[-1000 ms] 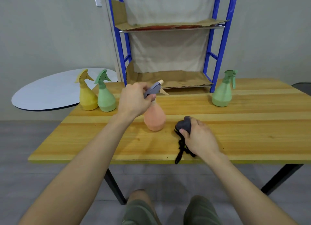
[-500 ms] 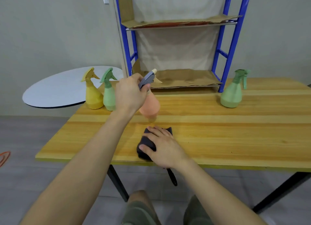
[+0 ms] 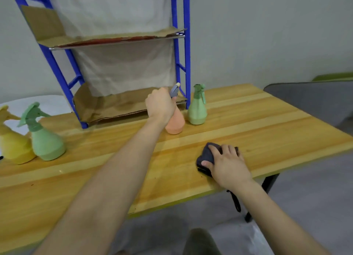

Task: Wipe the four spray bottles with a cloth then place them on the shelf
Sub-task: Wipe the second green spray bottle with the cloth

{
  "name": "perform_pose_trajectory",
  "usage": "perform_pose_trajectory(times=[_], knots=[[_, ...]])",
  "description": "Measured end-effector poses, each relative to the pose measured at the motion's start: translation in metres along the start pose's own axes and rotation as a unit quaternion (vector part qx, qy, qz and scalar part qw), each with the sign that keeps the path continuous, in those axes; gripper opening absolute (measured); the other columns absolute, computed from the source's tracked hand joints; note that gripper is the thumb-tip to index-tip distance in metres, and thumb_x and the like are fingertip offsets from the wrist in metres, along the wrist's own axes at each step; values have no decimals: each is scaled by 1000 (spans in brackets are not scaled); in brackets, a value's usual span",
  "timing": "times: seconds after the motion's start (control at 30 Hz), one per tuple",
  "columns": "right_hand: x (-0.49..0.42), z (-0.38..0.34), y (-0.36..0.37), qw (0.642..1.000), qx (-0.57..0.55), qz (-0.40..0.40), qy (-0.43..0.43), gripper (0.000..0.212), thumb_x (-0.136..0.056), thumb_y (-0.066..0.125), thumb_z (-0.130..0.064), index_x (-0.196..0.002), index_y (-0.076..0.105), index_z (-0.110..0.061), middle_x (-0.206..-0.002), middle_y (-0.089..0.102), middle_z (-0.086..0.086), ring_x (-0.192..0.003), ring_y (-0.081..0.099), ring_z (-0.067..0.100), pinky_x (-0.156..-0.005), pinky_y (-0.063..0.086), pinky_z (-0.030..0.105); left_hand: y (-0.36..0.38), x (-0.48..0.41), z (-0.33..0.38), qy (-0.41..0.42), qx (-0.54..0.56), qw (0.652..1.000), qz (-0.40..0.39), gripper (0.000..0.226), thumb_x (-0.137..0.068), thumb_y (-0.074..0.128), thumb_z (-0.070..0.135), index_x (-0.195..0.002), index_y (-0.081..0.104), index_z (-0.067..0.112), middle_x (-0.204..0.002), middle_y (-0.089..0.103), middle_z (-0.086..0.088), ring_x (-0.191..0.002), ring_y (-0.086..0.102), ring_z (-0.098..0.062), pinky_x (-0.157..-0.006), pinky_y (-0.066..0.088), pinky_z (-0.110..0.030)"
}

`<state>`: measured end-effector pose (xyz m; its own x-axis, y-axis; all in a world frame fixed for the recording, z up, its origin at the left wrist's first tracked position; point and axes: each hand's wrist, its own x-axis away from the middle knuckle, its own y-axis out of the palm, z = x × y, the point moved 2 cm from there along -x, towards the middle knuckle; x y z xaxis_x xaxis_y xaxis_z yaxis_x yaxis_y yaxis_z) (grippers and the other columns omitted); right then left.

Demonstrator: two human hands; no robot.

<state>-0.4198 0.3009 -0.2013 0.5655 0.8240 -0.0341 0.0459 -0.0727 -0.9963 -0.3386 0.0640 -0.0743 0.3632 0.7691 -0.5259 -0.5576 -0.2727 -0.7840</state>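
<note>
Near bottom shelf (image 3: 118, 106), your left grip (image 3: 160, 105) curls round orange spray bottle (image 3: 174, 124) neck, likely to set it there; right grip (image 3: 227, 165), fingers flat, presses dark cloth (image 3: 206, 155) on counter (image 3: 267, 121), kept ready.

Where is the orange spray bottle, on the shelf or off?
Off: the left hand grips the orange spray bottle in front of the blue metal shelf.

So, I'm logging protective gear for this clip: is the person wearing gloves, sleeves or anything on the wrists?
No. The left hand and right hand are ungloved, with no rings showing. Both forearms are bare up to the frame edge: no sleeves, watch or bands in view.
</note>
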Motion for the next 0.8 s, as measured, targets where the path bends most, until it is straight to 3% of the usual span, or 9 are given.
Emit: perform_pose_trajectory(times=[0.13, 0.3, 0.4, 0.53, 0.7, 0.8], knots=[[2, -8, 15, 999, -24, 32, 4, 86, -101, 21, -66, -167, 26, -10, -165, 39, 17, -155, 34, 34, -131, 17, 56, 17, -19, 13, -8, -36, 999, -10, 31, -99, 74, 43, -113, 72, 16, -110, 78, -12, -103, 74, -39, -84, 58, -41], [-9, -23, 21, 992, -108, 41, -54, 106, -93, -1, -87, -170, 27, -20, -180, 14, 9, -167, 4, 22, -135, -3, 48, 17, -26, 5, 6, -34, 999, -35, 54, -90, 73, 70, -102, 69, 17, -96, 75, -7, -92, 75, -33, -74, 58, -39], [-23, -47, 21, 987, -127, 30, -98, 96, -97, -5, -79, -171, 24, -26, -181, 9, 2, -167, -1, 17, -136, -4, 42, 0, -18, -17, 13, -22, 998, -60, 72, -86, 64, 84, -110, 71, 17, -103, 76, -7, -97, 75, -33, -76, 59, -41], [-42, -103, 21, 979, -128, 3, -157, 71, -109, 16, -68, -170, 26, -33, -180, 15, 0, -167, 7, 19, -136, 3, 41, -44, 6, -90, 1, -35, 998, -54, 57, -95, 64, 72, -120, 75, 23, -111, 78, -5, -105, 74, -32, -85, 61, -42], [-56, -197, 26, 967, -109, -21, -230, 69, -108, 16, -70, -168, 26, -37, -179, 16, 1, -166, 12, 23, -135, 6, 43, -119, 35, -212, -77, -125, 987, 71, 39, -103, 62, 54, -116, 72, 18, -99, 76, -6, -97, 73, -34, -74, 51, -40], [-55, -255, 29, 956, -110, -37, -269, 71, -107, 15, -72, -167, 26, -37, -180, 14, 0, -166, 10, 23, -135, 6, 45, -158, 41, -279, -127, -128, 974, 139, 36, -103, 64, 44, -120, 68, 13, -116, 69, -10, -104, 69, -35, -77, 51, -44]])
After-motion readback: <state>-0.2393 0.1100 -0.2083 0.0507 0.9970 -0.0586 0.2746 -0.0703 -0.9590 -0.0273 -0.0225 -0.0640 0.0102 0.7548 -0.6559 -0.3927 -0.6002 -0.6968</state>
